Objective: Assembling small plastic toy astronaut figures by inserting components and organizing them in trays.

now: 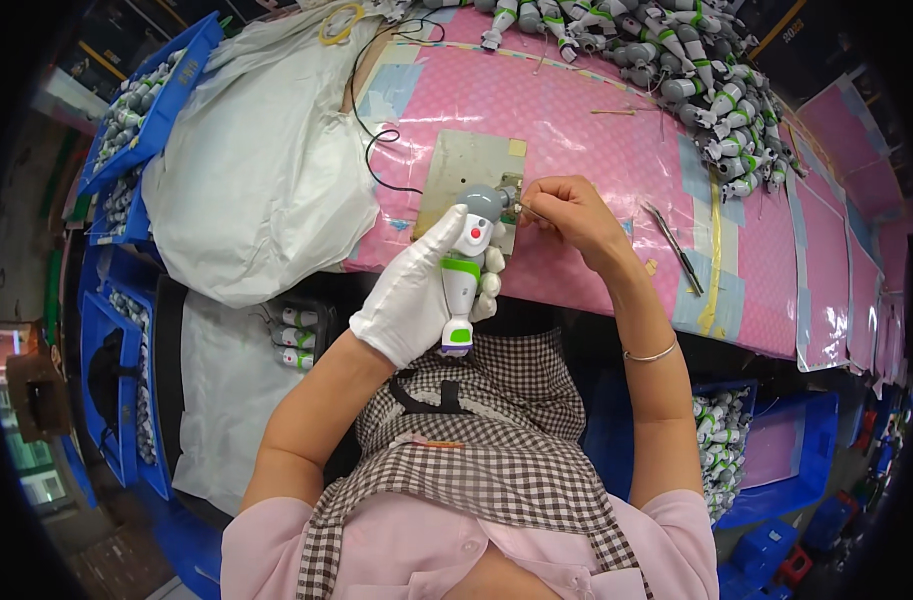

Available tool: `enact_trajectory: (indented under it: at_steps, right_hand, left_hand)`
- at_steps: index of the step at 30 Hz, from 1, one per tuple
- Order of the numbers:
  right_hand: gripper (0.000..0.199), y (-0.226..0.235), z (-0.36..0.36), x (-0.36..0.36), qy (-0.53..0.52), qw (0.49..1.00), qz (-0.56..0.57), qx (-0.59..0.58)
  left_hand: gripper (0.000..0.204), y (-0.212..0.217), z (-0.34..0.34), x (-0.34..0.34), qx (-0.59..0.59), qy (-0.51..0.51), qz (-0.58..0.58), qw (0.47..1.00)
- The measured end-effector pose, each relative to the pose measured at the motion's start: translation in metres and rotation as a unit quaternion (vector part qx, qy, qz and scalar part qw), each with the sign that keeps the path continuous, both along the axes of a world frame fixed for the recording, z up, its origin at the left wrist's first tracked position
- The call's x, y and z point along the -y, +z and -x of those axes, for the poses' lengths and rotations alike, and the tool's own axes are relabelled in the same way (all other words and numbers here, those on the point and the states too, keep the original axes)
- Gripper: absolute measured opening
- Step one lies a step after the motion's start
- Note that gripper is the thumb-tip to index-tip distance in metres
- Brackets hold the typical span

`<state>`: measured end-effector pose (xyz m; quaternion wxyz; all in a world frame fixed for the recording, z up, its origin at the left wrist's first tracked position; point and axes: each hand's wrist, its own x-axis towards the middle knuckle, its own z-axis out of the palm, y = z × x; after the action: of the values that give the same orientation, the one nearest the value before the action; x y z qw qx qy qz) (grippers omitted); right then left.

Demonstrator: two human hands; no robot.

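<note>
My left hand (411, 290), in a white glove, is closed around a white, grey and green handheld device (462, 280) with a rounded grey head and a red button. The device's head rests against a small metal fixture (513, 188) on the right side of a grey metal plate (456, 155). At that fixture my bare right hand (571, 215) has thumb and fingers pinched together. Whatever sits between those fingertips is too small to make out. A black cable (361, 110) runs to the plate's left edge.
A thin black and silver tool (676, 250) lies on the pink table covering (596, 150), right of my hand. Many similar devices (696, 70) are heaped at the far right. White sheeting (261, 150) covers the left; blue bins (181, 90) of parts stand beyond it.
</note>
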<state>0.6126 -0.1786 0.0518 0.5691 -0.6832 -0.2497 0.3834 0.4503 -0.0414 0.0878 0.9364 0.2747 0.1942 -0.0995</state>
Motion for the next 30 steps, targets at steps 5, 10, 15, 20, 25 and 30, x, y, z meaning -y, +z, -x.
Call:
enact_trajectory:
  at_steps: [5, 10, 15, 20, 25, 30]
  right_hand:
    - [0.021, 0.01, -0.003, 0.0, 0.035, 0.998, 0.049, 0.001]
    - [0.021, 0.006, 0.003, -0.002, 0.011, 0.999, 0.034, 0.013]
    - [0.021, 0.005, 0.009, -0.004, -0.017, 1.0, -0.008, 0.0]
    - [0.019, 0.012, 0.014, -0.008, -0.081, 0.966, 0.024, 0.245]
    - [0.043, 0.048, 0.034, 0.003, -0.024, 0.989, -0.105, 0.097]
    - [0.033, 0.007, 0.001, 0.017, -0.102, 0.984, -0.113, 0.098]
  left_hand:
    - [0.03, -0.004, -0.002, 0.0, -0.007, 0.006, -0.062, 0.998]
    - [0.03, -0.006, -0.004, -0.001, -0.006, 0.019, -0.073, 0.997]
    - [0.029, -0.008, -0.004, -0.001, 0.02, 0.019, -0.056, 0.998]
    - [0.025, 0.0, 0.011, -0.004, -0.008, 0.043, -0.014, 0.999]
    - [0.015, -0.002, 0.075, -0.058, 0.004, 0.326, -0.154, 0.933]
    - [0.031, -0.073, 0.224, -0.131, -0.15, 0.617, -0.165, 0.754]
